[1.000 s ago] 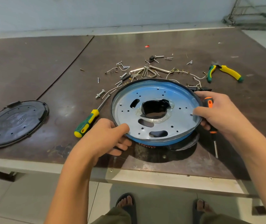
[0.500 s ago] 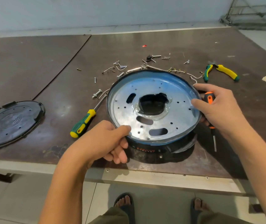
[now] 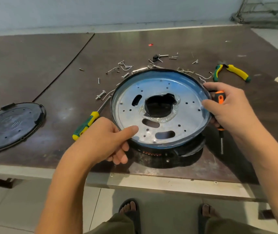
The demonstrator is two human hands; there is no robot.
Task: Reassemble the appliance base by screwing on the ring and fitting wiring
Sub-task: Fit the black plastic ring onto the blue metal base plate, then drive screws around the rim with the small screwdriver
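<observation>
The round appliance base (image 3: pixel 190 119) has a silvery metal plate with slots, small holes and a central opening, set in a black rim. It is tilted up toward me, its near edge on the table. My left hand (image 3: pixel 106 141) grips the near-left rim, thumb on the plate. My right hand (image 3: pixel 226 107) grips the right rim with the thumb inside, and also holds an orange-handled screwdriver (image 3: pixel 220 98) against the outside. Loose screws and wire pieces (image 3: pixel 123 68) lie behind the base.
A black round cover (image 3: pixel 11 124) lies at the left edge of the dark table (image 3: pixel 50 65). A green-yellow screwdriver (image 3: pixel 87 124) lies left of the base. Green-yellow pliers (image 3: pixel 234 71) lie at back right. The table's front edge (image 3: pixel 151 183) runs just below the base.
The base has tipped up steeper toward me, its far rim lifted over the wires behind it. Both hands kept their grips on the rim.
</observation>
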